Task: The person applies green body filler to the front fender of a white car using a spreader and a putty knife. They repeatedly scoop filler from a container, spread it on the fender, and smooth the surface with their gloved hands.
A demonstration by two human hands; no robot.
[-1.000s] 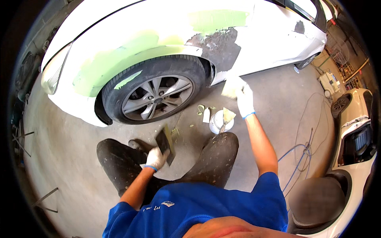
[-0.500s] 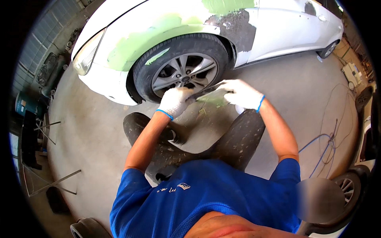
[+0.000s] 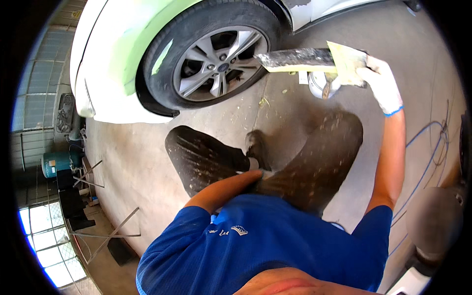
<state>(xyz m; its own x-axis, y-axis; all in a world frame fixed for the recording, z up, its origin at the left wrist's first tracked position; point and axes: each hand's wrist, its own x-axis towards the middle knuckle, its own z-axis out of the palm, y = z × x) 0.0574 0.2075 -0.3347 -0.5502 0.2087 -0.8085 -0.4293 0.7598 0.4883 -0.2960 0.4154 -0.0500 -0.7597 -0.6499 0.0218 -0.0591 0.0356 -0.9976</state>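
Observation:
My right hand, in a white glove with a blue cuff, is raised at the right and closed on putty spreaders. One is a long dark strip smeared with pale residue, with a yellow-green lower edge. The other is a pale yellow square spreader at the strip's near end, against my fingers. Beneath them on the floor sits a round white tin, partly covered. My left forearm reaches down between my legs; the hand itself is hidden behind my thigh.
A white car with pale green patches stands ahead, its front wheel close to me. Blue hose and thin cables lie at the right. Metal stands and a teal tank are at the left.
My hands have parted: the right went outward to the right with the spreaders, while the left dropped between my legs. The view has shifted, so the wheel appears higher.

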